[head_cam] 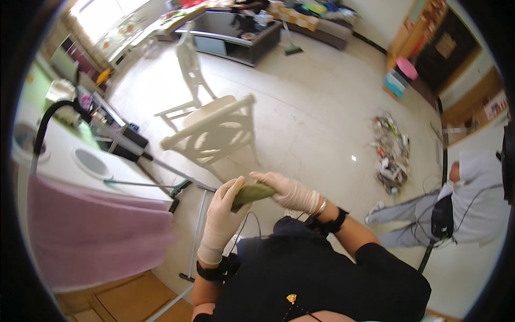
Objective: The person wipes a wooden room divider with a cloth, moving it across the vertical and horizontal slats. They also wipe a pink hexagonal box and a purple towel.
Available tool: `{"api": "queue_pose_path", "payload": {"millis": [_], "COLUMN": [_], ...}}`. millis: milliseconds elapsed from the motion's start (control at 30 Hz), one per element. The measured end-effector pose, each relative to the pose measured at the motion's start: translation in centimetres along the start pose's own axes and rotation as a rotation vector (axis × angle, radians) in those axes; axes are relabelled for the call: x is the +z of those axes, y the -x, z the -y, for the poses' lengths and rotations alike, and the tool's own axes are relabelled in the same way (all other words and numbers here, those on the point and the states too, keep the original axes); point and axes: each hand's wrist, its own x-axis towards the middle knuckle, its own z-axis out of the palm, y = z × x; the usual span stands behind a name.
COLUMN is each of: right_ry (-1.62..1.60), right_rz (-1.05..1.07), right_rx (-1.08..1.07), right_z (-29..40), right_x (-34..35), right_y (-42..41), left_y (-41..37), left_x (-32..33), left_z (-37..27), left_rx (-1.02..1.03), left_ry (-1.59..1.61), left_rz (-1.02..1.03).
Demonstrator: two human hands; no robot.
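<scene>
A folded green cloth (252, 195) is stretched between my two gloved hands, in front of my chest. My left hand (225, 215), in a pale thin glove, grips its left end with the thumb on top. The cloth's right end is in my right hand (290, 193), gloved the same way; how its fingers close under the cloth is hidden. Both hands are in the air, above the tiled floor and short of a cream wooden chair (209, 141) with a cut-out back.
A pink towel (96, 233) hangs on a metal rack at left, beside a white cabinet (132, 177). On the floor to the right lies a heap of litter (390, 153). A person in grey (462, 205) stands at right. Farther off are a broom (293, 50) and a dark coffee table (257, 50).
</scene>
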Motion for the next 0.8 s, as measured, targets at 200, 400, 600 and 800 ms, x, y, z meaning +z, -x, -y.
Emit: {"api": "queue_pose_path", "payload": {"millis": [200,400,600,800], "right_ry": [-0.133,0.133,0.128,0.444], "right_rz": [-0.282,-0.529,-0.553,-0.288], "right_rx": [0.288,0.436,0.534,0.653], "right_z": [-4.9,-9.8,-16.3,-23.4], "right_x": [-10.6,-15.8,-22.1,-32.0], "right_y": [10.7,15.3,14.1,8.6], "left_y": [-7.7,-15.6,-24.2,-36.2], "left_x": [12.7,21.0,27.6,33.4], "left_z": [-2.5,-4.8,-3.2,-2.1], "left_rx": [0.102,0.298,0.368,0.252], "left_ry": [0.015,-0.157,-0.13,-0.017], "left_rz": [0.297,0.221,0.281,0.45]}}
